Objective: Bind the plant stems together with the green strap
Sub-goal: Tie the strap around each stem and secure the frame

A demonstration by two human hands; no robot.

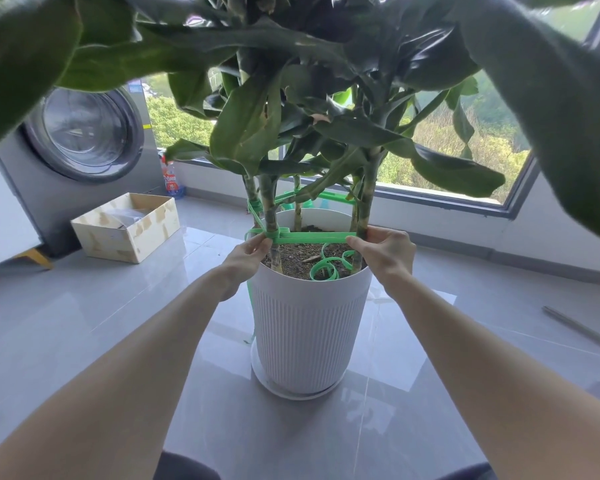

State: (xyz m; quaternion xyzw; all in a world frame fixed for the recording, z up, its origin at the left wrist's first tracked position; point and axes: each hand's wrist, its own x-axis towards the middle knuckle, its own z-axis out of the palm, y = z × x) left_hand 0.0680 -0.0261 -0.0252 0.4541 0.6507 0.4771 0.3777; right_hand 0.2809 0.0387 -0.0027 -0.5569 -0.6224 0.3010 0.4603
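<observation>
The green strap [312, 237] is stretched level across the centre of the frame, just above the rim of a white ribbed pot [309, 323], between two of the plant stems [269, 202]. At its left end it is wrapped round the left stem and is pinched there by the fingers [264, 244] of the left hand [246, 258]. At its right end it is pinched by the thumb and fingers of the right hand [385, 251], against the right stem. A loose tail of the strap is curled on the soil [291, 258] inside the pot, and another length is seen hanging down the pot's left side. A second green band [329, 195] is tied round the stems higher up, behind the first.

The pot is set on a white saucer [291, 389] on the grey tiled floor [118, 323]. Broad dark leaves [246, 126] fill the top of the frame. To the left of centre an open wooden box [129, 233] is placed on the floor, with a washing machine [84, 133] behind it at the upper left and a bottle [174, 180] beside it. A window [465, 150] is seen behind the plant, and a long thin tool [575, 329] lies at the right edge.
</observation>
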